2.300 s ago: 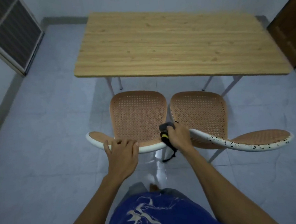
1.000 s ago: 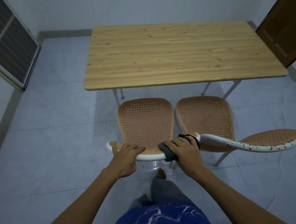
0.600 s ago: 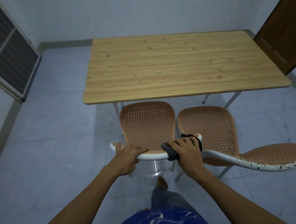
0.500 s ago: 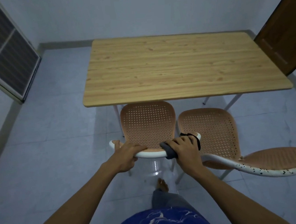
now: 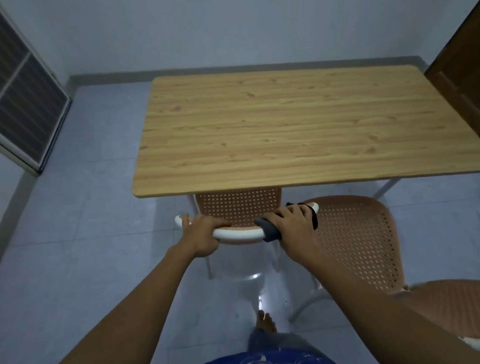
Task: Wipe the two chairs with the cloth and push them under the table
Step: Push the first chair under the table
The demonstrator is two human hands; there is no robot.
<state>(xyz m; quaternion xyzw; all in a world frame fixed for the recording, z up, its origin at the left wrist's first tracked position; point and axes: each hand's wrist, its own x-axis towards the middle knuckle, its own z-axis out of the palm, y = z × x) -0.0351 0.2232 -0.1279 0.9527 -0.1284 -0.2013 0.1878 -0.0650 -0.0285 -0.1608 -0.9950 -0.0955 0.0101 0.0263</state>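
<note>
Two hands are curled round the white back rail: left hand (image 5: 205, 233) bare, left chair (image 5: 240, 208) half tucked under the table (image 5: 301, 128), cloth (image 5: 269, 232) squeezed on by the right hand (image 5: 294, 223), other chair (image 5: 357, 243) parked outside.

The room was dim and washed a cold blue-grey. The table (image 5: 301, 128) was the brightest and warmest thing, evenly lit, without hard glare. A soft shadow lay under its near edge, and nearer me the floor tiles (image 5: 261, 299) gave back one small white glint. My forearms (image 5: 146, 319) were dark. Right of the table the door (image 5: 470, 74) leaned, bent by the wide lens. The right chair (image 5: 465, 312) looked soft and smeared.
</note>
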